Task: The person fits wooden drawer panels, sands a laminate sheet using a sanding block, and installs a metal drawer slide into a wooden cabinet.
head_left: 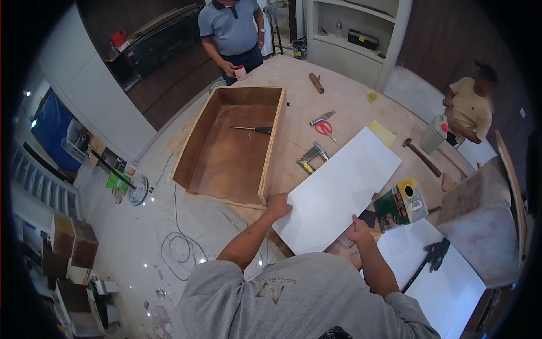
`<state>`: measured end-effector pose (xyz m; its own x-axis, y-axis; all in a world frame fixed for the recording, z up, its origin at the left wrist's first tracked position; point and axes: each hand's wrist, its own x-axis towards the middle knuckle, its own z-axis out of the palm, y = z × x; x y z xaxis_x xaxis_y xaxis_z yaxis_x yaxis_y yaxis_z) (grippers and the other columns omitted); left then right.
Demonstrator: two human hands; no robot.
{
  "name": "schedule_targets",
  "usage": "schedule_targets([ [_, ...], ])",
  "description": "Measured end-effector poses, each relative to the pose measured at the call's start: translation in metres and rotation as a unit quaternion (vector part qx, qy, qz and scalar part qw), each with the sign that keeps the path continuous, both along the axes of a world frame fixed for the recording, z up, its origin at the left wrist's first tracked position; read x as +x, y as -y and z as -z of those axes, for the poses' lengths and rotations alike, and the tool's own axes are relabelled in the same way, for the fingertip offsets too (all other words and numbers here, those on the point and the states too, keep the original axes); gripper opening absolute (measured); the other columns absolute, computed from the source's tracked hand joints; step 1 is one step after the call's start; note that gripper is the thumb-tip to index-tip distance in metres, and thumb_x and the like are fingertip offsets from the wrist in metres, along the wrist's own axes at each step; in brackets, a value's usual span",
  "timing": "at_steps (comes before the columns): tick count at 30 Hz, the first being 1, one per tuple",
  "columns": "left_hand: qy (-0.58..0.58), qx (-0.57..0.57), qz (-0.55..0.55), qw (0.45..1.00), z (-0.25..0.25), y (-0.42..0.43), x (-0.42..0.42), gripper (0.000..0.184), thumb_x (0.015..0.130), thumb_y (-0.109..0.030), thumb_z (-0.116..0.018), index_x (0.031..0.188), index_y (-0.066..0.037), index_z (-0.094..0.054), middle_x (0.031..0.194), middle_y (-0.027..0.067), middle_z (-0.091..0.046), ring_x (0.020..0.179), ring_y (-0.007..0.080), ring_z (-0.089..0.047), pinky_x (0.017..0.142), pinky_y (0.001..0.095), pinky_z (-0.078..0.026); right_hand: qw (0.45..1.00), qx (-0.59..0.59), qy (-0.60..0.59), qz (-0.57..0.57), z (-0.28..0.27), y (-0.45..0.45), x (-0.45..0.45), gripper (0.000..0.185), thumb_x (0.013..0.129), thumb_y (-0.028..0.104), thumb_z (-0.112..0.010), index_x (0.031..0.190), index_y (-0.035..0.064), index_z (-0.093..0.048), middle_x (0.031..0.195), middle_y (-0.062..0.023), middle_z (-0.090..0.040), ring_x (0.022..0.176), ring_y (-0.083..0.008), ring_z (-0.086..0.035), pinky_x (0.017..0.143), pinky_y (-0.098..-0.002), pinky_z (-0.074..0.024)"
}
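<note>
Board (341, 192), white & rectangular, is lying aslant over the near side of the table (293, 73), its long axis running approx 1 to 7 o'clock; I can't tell if it's fully flat. I'm seeing the left hand (279, 207) gripping its left edge, right by the near corner of the box (234, 144). Right hand (359, 229) is grasping the right edge, thumb on top.

Going round from the board: open wooden box is sitting at 10 o'clock, w/ a screwdriver (262, 130) lying inside, handle twd the right wall. Metal square (312, 156) is lying at 11, nr the board's edge; red-handled scissors (324, 129) are lying just past it. Yellow paper (384, 134) is touching the far end at 1. Hammer (422, 157) & white jug (435, 134) are both at 2. Green can (400, 205) is standing at 3, close to the right edge. White panel (432, 277) is lying at 4 w/ a black glove (437, 254) on it.

Further off, I'm seeing a person in a grey-blue shirt (230, 28) at 11 holding a mug (240, 72), & another in a tan shirt (470, 110) at 2.
</note>
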<state>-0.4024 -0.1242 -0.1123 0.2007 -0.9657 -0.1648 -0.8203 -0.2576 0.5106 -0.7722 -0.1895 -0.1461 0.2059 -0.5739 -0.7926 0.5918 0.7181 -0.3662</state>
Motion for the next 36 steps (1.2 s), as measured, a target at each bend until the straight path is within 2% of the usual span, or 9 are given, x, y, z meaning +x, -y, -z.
schedule_targets([
  [5,-0.022,0.009,-0.019,1.000,-0.002,-0.004,-0.002,0.044,0.074,-0.023,-0.073,0.112,-0.003,-0.066,0.111,0.0261,-0.066,0.107,0.0406,-0.064,0.095,0.0471,-0.052,0.997,-0.019,0.074,0.003,-0.023,-0.029,0.014,0.033,0.109,0.026,-0.041,0.130,0.0022,-0.050,0.128,-0.0153,-0.063,0.124,-0.0324,-0.059,0.110,-0.0507,-0.0451],
  [11,0.004,-0.040,-0.014,0.999,0.010,-0.006,-0.004,0.047,0.072,-0.025,-0.075,0.112,-0.001,-0.065,0.107,0.0277,-0.067,0.101,0.0422,-0.066,0.089,0.0468,-0.053,0.993,-0.008,0.070,-0.098,-0.037,-0.040,0.010,0.036,0.109,0.030,-0.041,0.134,0.0047,-0.048,0.131,-0.0147,-0.062,0.128,-0.0360,-0.055,0.109,-0.0593,-0.0412],
  [17,-0.031,-0.007,-0.043,0.999,0.037,0.006,0.004,0.043,0.077,-0.026,-0.072,0.111,0.000,-0.067,0.106,0.0276,-0.069,0.102,0.0433,-0.066,0.092,0.0482,-0.053,0.961,-0.036,-0.093,-0.258,-0.025,-0.051,-0.002,0.034,0.103,0.037,-0.055,0.115,0.0064,-0.064,0.103,-0.0135,-0.072,0.092,-0.0297,-0.069,0.078,-0.0466,-0.0551],
  [20,-0.033,0.048,-0.022,0.998,0.033,0.007,0.021,0.046,0.084,-0.035,-0.069,0.108,0.004,-0.068,0.104,0.0267,-0.070,0.100,0.0418,-0.068,0.088,0.0483,-0.054,0.880,-0.207,-0.278,-0.325,-0.027,-0.072,-0.007,0.039,0.099,0.039,-0.060,0.091,0.0023,-0.071,0.080,-0.0129,-0.070,0.069,-0.0237,-0.068,0.059,-0.0412,-0.0532],
  [23,-0.167,0.037,-0.010,0.985,0.023,0.005,0.028,0.033,0.085,-0.028,-0.069,0.096,0.004,-0.071,0.076,0.0145,-0.071,0.070,0.0259,-0.068,0.066,0.0426,-0.054,0.657,-0.350,-0.548,-0.380,-0.064,-0.095,-0.010,0.031,0.086,0.031,-0.071,0.092,0.0008,-0.071,0.086,-0.0201,-0.070,0.075,-0.0350,-0.067,0.072,-0.0425,-0.0539],
  [25,-0.214,0.012,-0.030,0.976,0.044,0.015,0.040,0.035,0.087,-0.027,-0.070,0.094,0.007,-0.071,0.076,0.0105,-0.069,0.069,0.0205,-0.064,0.065,0.0392,-0.051,0.627,-0.382,-0.609,-0.300,-0.079,-0.114,-0.023,0.032,0.089,0.031,-0.068,0.097,-0.0005,-0.071,0.089,-0.0212,-0.071,0.083,-0.0373,-0.069,0.075,-0.0438,-0.0549],
  [28,-0.174,0.045,-0.049,0.983,0.012,0.027,0.024,0.040,0.088,-0.031,-0.071,0.095,0.009,-0.071,0.077,0.0098,-0.068,0.071,0.0198,-0.060,0.069,0.0390,-0.049,0.675,-0.338,-0.625,-0.201,-0.098,-0.139,-0.049,0.030,0.089,0.026,-0.069,0.105,0.0006,-0.071,0.094,-0.0208,-0.071,0.089,-0.0374,-0.070,0.078,-0.0434,-0.0557],
  [33,-0.169,0.072,-0.018,0.983,-0.027,0.033,0.002,0.047,0.090,-0.036,-0.069,0.094,0.011,-0.070,0.076,0.0087,-0.067,0.069,0.0203,-0.059,0.068,0.0385,-0.048,0.609,-0.290,-0.736,-0.056,-0.073,-0.190,-0.106,0.032,0.085,0.019,-0.075,0.109,-0.0015,-0.070,0.104,-0.0208,-0.071,0.088,-0.0354,-0.070,0.077,-0.0416,-0.0566],
  [36,-0.116,0.050,0.024,0.992,-0.006,0.048,0.008,0.042,0.091,-0.033,-0.070,0.091,0.010,-0.070,0.074,0.0074,-0.064,0.068,0.0182,-0.057,0.066,0.0371,-0.047,0.614,-0.219,-0.755,-0.070,-0.078,-0.213,-0.123,0.040,0.083,0.022,-0.077,0.112,-0.0041,-0.068,0.105,-0.0238,-0.070,0.091,-0.0372,-0.070,0.081,-0.0425,-0.0563],
])
